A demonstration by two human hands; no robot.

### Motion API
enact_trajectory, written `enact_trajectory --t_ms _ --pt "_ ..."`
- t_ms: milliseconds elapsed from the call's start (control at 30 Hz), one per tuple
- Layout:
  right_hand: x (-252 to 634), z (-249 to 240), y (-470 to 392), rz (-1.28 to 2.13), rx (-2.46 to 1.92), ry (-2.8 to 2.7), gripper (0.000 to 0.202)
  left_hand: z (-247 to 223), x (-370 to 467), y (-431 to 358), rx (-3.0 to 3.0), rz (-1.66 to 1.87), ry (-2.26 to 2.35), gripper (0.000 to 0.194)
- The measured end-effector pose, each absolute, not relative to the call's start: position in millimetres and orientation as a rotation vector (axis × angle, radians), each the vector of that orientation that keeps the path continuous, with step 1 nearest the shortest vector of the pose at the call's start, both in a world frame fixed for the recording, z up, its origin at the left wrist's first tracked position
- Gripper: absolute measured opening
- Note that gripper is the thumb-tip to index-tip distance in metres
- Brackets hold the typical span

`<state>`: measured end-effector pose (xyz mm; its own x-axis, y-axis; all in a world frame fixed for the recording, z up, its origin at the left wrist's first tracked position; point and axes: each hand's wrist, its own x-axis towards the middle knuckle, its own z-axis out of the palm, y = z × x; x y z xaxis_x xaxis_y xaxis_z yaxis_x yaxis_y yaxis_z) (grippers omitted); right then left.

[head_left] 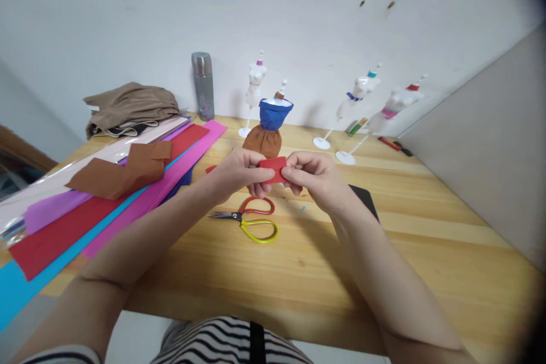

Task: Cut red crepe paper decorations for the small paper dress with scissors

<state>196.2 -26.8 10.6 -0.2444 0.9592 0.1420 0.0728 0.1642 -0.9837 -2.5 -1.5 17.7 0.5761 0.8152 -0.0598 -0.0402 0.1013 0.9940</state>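
Observation:
A small folded piece of red fabric is held above the table between both hands. My left hand pinches its left end, thumb on top. At the right end, my right hand grips it between thumb and fingers. Just behind the hands stands a white mini dress form dressed in a blue top and a gathered brown skirt; its lower part is hidden. Below the hands lie scissors with one red and one yellow handle, blades pointing left.
Strips of coloured fabric and a brown piece cover the left side. Behind them are a folded brown cloth and a metal flask. More dress forms stand along the wall. A black flat object lies right of my hands.

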Motion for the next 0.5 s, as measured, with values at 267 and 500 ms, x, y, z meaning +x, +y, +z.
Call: enact_trajectory --t_ms 267,500 --pt "206 4 -18 1.177 -1.101 -1.554 0.040 32 -9 -6 1.368 0.772 0.777 0.016" --pt "162 -35 -26 0.875 -1.248 -2.504 0.014 30 -9 -9 1.327 0.809 0.724 0.016"
